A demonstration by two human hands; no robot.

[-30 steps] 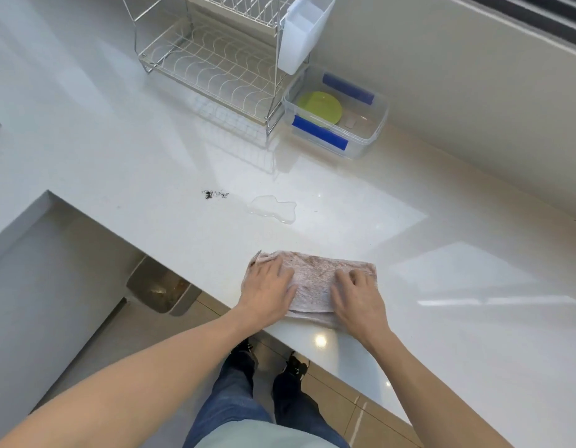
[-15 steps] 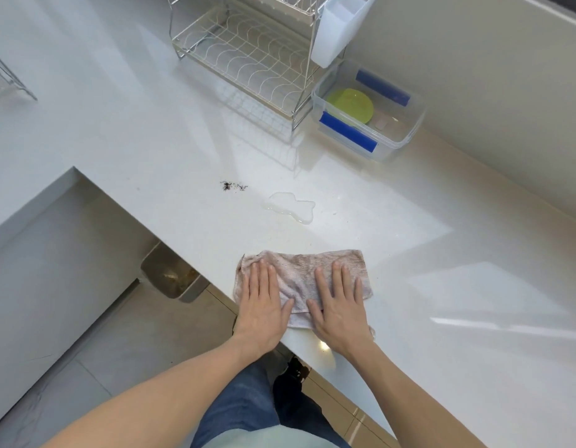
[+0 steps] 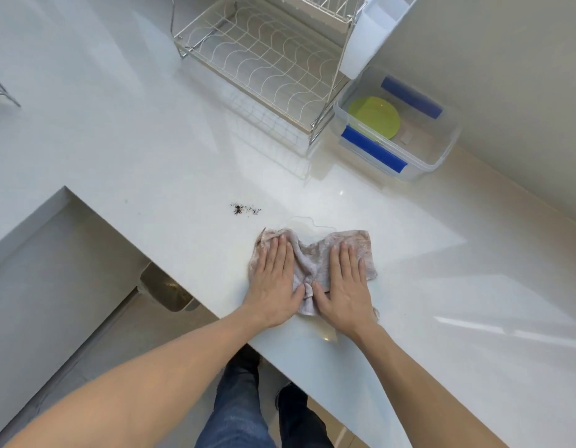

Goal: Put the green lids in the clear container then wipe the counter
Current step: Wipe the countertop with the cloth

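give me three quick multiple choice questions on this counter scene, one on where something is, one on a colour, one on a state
1. Where do the green lids lie?
A. inside the clear container
B. on the dish rack
C. under the cloth

2. What colour are the strips on the clear container?
A. red
B. blue
C. yellow

3. How do the hands meet the cloth?
A. both pressed flat on it
B. one lifts it off the counter
C. neither touches it

Answers:
1. A, the lids show through the open top of the container beside the dish rack.
2. B, a blue strip runs along each long side.
3. A, left hand and right hand lie palm down on the cloth, its far edge at the puddle.
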